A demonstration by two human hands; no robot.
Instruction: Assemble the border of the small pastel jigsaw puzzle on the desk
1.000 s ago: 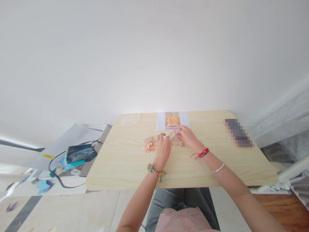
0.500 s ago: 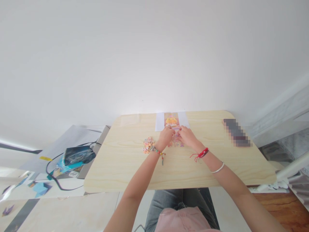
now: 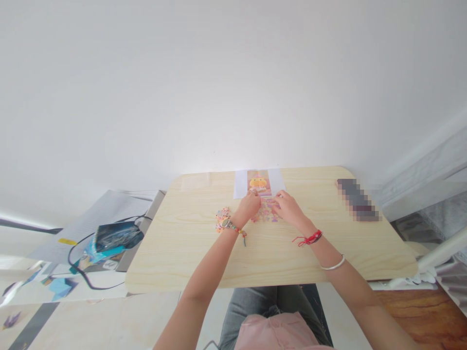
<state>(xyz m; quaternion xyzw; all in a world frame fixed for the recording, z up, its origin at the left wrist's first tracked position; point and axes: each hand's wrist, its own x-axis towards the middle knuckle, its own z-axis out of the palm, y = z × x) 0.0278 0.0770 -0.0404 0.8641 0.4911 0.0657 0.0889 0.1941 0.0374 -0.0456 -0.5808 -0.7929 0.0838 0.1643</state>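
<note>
A partly joined pastel jigsaw (image 3: pixel 266 214) lies mid-table, just below a white reference sheet (image 3: pixel 259 182) showing a yellow cartoon figure. My left hand (image 3: pixel 248 206) reaches to the puzzle's upper left corner, fingertips pinched at its edge; whether it holds a piece is too small to tell. My right hand (image 3: pixel 289 207) rests on the puzzle's right side, fingers pressing down on it. A small heap of loose puzzle pieces (image 3: pixel 221 218) sits to the left, partly hidden behind my left wrist.
The light wooden table (image 3: pixel 189 248) stands against a white wall. A dark blurred object (image 3: pixel 357 199) lies at the table's right. Left of the table, a lower surface holds a blue packet (image 3: pixel 109 238) and a black cable (image 3: pixel 78 267). My lap is below the front edge.
My left hand moved from beside the loose pieces up and right to the puzzle's top left corner. My right hand drew back slightly along the puzzle's right side.
</note>
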